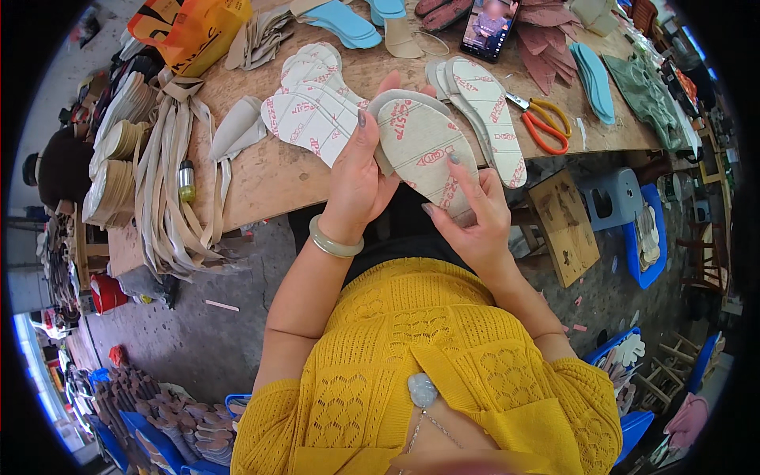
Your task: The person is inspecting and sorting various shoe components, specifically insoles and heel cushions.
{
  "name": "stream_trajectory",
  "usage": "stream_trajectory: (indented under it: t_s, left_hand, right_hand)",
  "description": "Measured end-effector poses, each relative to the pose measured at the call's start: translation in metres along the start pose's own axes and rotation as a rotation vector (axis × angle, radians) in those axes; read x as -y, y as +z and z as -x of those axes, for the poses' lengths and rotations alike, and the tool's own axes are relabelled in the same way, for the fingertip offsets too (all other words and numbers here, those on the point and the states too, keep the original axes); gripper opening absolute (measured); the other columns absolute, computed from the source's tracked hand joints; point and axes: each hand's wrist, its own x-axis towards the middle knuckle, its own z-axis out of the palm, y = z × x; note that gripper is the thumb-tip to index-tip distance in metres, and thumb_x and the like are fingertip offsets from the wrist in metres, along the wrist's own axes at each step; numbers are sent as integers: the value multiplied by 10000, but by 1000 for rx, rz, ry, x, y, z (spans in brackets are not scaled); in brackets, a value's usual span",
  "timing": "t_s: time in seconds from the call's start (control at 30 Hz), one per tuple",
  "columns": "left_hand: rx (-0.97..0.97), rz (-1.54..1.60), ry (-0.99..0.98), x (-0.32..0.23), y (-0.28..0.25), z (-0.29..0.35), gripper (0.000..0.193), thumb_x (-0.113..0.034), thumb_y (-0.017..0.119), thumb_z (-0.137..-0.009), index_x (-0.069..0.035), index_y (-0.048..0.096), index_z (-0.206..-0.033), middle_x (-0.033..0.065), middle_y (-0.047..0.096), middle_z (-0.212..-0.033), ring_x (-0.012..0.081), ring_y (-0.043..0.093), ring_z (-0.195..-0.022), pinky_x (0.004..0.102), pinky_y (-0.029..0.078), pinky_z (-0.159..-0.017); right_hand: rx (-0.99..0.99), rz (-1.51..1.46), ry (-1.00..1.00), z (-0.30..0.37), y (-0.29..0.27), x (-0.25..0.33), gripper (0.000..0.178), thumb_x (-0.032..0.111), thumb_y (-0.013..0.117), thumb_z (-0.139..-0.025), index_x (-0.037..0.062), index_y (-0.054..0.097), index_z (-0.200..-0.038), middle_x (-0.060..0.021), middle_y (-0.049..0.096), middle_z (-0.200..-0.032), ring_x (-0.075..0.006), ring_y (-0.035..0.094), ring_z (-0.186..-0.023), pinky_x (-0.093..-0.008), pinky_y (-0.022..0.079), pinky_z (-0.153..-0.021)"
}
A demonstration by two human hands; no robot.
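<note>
A pale grey insole (423, 146) with red print and thin dark lines is held up in front of me, over the near edge of the table. My left hand (356, 178) grips its left side, thumb on the face and fingers behind. My right hand (481, 222) holds the lower right end, one fingertip resting on the printed face. Behind it on the left lie several white insole pieces (313, 111) with similar red print. A second pile of printed insoles (489, 103) lies just to the right. Scissors (546, 127) with orange and yellow handles rest beside that pile.
On the wooden table (269, 186) are fabric strips (170, 170), a small bottle (186, 182), an orange bag (190, 36), blue insoles (340, 24), dark red pieces (546, 55) and a lit phone (489, 30). A wooden stool (564, 229) and blue basket (651, 237) stand to the right.
</note>
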Motion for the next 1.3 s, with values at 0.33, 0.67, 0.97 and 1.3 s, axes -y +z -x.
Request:
stream_trajectory:
  t_s: [0.33, 0.67, 0.97, 1.3]
  left_hand:
    - [-5, 98, -51, 1, 1, 2, 618, -491, 233, -1005, -86, 215, -1471, 172, 396, -1427, 293, 408, -1312, 449, 359, -1076]
    - [-67, 260, -148, 11, -9, 3, 670, -552, 254, -983, -92, 231, -1470, 145, 366, -1453, 296, 372, -1335, 468, 309, -1096]
    - [-122, 257, -26, 16, -6, 2, 528, -416, 264, -1021, -111, 260, -1453, 150, 367, -1451, 301, 378, -1333, 472, 345, -1089]
    - [-93, 73, -50, 12, 0, 2, 510, -385, 240, -1032, -92, 245, -1449, 165, 372, -1445, 297, 407, -1313, 460, 380, -1067]
  right_hand:
    - [-9, 38, 54, 0, 0, 2, 621, 60, 792, -650, 93, 594, -1238, -117, 512, -859, -229, 532, -706, -304, 485, -609]
    - [89, 124, 122, -1, -5, 2, 638, 142, 768, -700, 163, 545, -1297, -112, 476, -875, -275, 559, -710, -352, 493, -598]
    - [10, -40, 158, 1, -2, 0, 631, 69, 779, -695, 60, 551, -1283, -95, 528, -908, -200, 523, -802, -292, 457, -734]
    - [-22, 74, 64, 4, 0, -2, 638, 83, 791, -664, 104, 570, -1262, -115, 513, -872, -233, 536, -719, -312, 485, -602]
